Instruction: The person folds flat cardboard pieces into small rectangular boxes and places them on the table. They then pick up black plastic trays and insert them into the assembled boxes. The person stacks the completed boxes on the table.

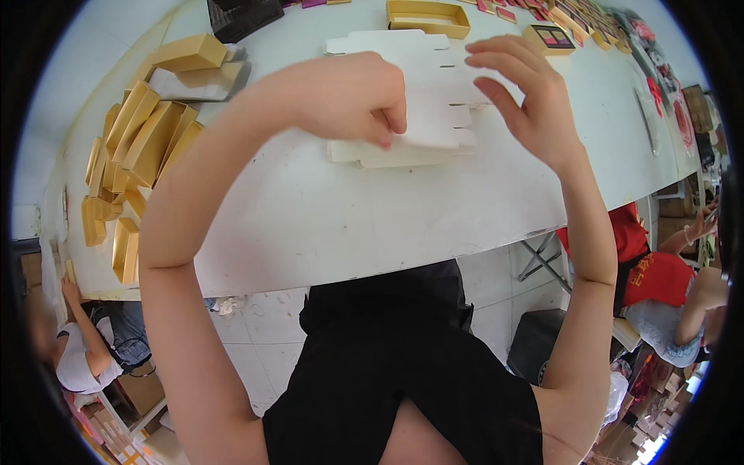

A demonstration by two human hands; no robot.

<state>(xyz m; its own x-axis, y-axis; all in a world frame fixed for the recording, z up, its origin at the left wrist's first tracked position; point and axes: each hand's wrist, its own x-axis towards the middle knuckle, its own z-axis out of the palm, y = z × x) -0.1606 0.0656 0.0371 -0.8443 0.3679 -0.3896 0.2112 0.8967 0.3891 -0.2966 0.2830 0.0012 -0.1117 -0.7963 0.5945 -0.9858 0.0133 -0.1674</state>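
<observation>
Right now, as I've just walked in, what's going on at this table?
A person is working over flat white cut card on a white table. The left hand is above it, fingers curled in; whether it grips the card is unclear. The right hand is open by the card's right edge. Gold boxes are heaped to the left, and a gold tray sits beyond the card.

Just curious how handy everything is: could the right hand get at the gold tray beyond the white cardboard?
Probably yes: the right hand is open and looks empty, and nothing visible blocks the way from its fingers to the gold tray.
</observation>
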